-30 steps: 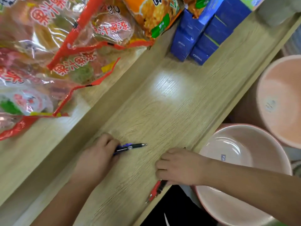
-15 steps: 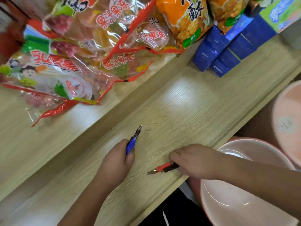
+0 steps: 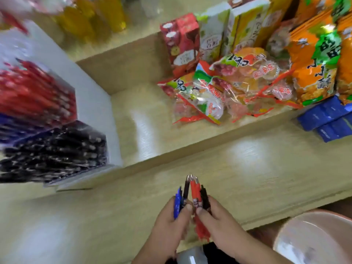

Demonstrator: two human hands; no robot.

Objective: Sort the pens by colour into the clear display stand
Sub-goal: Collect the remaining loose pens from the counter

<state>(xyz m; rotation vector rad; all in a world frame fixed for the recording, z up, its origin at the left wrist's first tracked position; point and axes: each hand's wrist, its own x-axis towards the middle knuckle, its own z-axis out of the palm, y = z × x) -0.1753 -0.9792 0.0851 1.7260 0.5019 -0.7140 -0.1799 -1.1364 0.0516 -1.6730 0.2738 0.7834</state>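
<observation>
The pens now stand in one bundle, tips up, over the lower wooden shelf; half a second ago a blue and a red one were apart, one in each hand; the left hand and right hand have met, both curled round the bundle, blue pen leftmost, red pair in the middle; the view has swung left, revealing the blurred clear display stand, red pens above black pens, well apart from the hands; a pink basin sits lower right.
</observation>
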